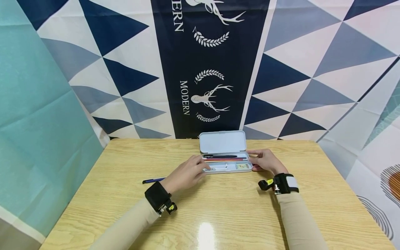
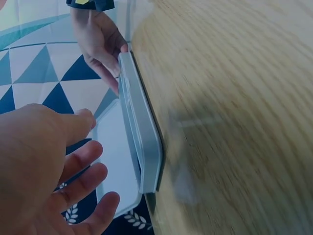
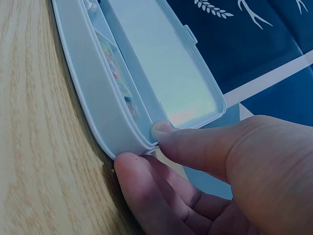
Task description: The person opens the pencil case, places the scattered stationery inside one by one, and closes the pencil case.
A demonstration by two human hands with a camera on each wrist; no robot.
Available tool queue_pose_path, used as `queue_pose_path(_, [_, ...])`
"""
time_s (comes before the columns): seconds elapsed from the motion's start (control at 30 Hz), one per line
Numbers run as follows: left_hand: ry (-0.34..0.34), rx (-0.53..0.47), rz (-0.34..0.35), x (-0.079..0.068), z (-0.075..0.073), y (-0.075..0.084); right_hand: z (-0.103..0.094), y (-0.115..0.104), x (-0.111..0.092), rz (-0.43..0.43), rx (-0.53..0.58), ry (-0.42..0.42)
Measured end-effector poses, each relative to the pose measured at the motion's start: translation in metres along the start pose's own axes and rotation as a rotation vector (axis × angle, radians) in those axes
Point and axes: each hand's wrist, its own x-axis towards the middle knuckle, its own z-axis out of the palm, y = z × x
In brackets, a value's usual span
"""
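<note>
A pale blue pencil case [image 1: 222, 141] lies on the table with its lid raised toward the back. My left hand [image 1: 186, 173] is over the case's left end, fingers apart and loosely bent in the left wrist view, with nothing seen between them. At the right end, my right hand [image 1: 265, 160] pinches the case's corner, thumb on the rim and forefinger against the outer wall. Inside the case are a black pen [image 1: 220, 156], several coloured pencils [image 1: 225, 159] and a small yellowish block [image 1: 242, 166]. The left hand partly hides the front compartment.
A blue pen [image 1: 153, 180] lies on the wooden table [image 1: 231, 215] to the left, partly covered by the left hand. Behind the table's back edge hangs a patterned cloth [image 1: 212, 62]. A teal cloth [image 1: 47, 121] hangs at the left.
</note>
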Motion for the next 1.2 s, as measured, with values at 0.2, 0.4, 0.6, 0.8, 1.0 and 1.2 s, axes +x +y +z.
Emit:
queue_pose_path(0.2, [-0.002,0.005,-0.023,-0.018,-0.004,-0.009,-0.001,0.0,-0.001,0.009,0.005,0.005])
queue_pose_path(0.4, [-0.017,0.023,-0.06,-0.042,-0.008,-0.022,-0.002,0.001,-0.002,0.013,0.005,0.008])
queue_pose_path(0.6, [0.008,0.036,-0.088,-0.06,-0.013,-0.032,-0.001,0.0,-0.002,0.011,0.0,0.01])
queue_pose_path(0.8, [0.031,0.055,-0.098,-0.074,-0.017,-0.039,0.002,0.0,-0.002,0.009,-0.005,0.011])
queue_pose_path(1.0, [0.048,0.069,-0.119,-0.089,-0.023,-0.047,0.002,0.0,-0.001,0.013,0.004,0.01])
queue_pose_path(1.2, [0.068,0.119,-0.14,-0.099,-0.035,-0.056,0.0,0.001,-0.001,0.016,0.009,0.013])
